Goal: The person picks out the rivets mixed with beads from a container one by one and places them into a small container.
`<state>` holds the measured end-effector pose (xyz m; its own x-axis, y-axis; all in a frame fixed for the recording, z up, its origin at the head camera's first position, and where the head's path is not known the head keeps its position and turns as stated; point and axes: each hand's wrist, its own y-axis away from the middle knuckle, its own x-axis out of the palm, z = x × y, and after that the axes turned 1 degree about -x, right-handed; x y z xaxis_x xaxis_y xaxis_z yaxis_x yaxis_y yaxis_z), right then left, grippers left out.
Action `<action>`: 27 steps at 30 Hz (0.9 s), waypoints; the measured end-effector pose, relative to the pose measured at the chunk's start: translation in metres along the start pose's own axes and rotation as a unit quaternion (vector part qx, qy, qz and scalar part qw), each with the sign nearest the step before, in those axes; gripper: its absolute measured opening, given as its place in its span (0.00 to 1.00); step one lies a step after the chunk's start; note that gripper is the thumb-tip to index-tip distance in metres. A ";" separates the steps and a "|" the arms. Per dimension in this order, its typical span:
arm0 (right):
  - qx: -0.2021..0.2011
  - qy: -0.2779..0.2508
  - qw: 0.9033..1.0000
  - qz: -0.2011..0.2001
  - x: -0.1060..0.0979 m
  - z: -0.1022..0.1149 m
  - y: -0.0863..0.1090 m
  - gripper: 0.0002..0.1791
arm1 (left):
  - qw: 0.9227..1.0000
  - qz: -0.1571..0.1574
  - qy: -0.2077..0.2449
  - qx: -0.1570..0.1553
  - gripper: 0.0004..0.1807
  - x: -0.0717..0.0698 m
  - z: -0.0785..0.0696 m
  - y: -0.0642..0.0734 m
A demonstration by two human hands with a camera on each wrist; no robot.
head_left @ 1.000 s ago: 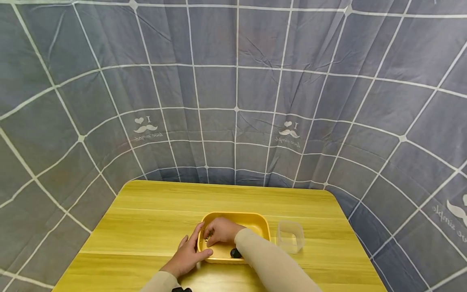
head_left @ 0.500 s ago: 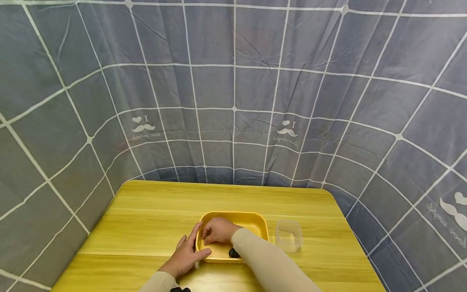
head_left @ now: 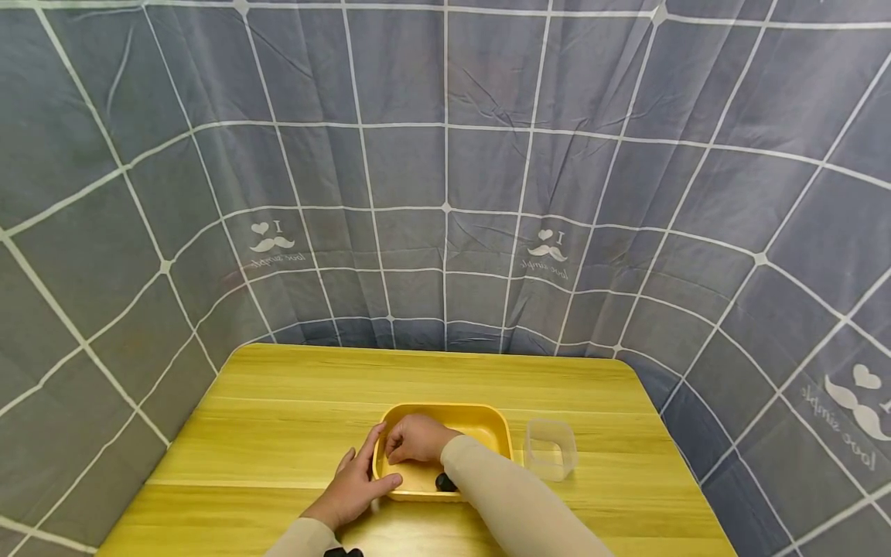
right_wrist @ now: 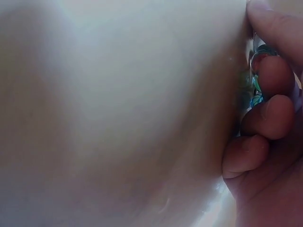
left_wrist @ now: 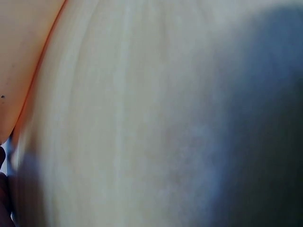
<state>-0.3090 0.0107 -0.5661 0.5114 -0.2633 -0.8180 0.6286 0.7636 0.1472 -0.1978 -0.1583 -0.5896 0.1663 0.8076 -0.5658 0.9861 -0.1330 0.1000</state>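
A grey curtain (head_left: 487,170) with white grid lines is hung behind and around a wood-grained table (head_left: 278,433). On it a yellow tray (head_left: 487,424) is set, and in the tray's left part small shiny marbles (right_wrist: 258,56) with coloured cores are glimpsed at the fingers in the right wrist view. The right grip (head_left: 418,439) is narrow, with the marbles enclosed between thumb and curled fingers; how many are held cannot be told. The left grip (head_left: 353,489) is spread wide against the tray's left end, by which the tray seems to be steadied. The marbles are judged to be light, hard, slippery and apt to roll, so they are best pinched across the middle with the fingertips. The tray looks like stiff, light plastic and is best held at its rim. The near rim is crossed by the right sleeve (head_left: 511,495), under which a black piece (head_left: 445,483) is seen; access is also hemmed in by the tray's walls. To the right, a clear box (head_left: 550,431) is placed just beside the tray.
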 end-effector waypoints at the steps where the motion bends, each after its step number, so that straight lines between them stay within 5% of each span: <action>1: 0.000 0.000 1.000 0.000 -0.001 0.000 0.000 0.03 | 1.000 0.000 0.000 0.001 0.54 0.000 0.000 -0.001; 27: 0.010 -0.045 0.999 -0.011 -0.003 0.001 -0.007 0.02 | 1.000 0.010 0.003 0.009 0.53 -0.011 0.008 -0.008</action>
<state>-0.3150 0.0056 -0.5641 0.5466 -0.3324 -0.7686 0.6520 0.7449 0.1415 -0.2071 -0.1705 -0.5904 0.1863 0.8084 -0.5584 0.9824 -0.1597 0.0965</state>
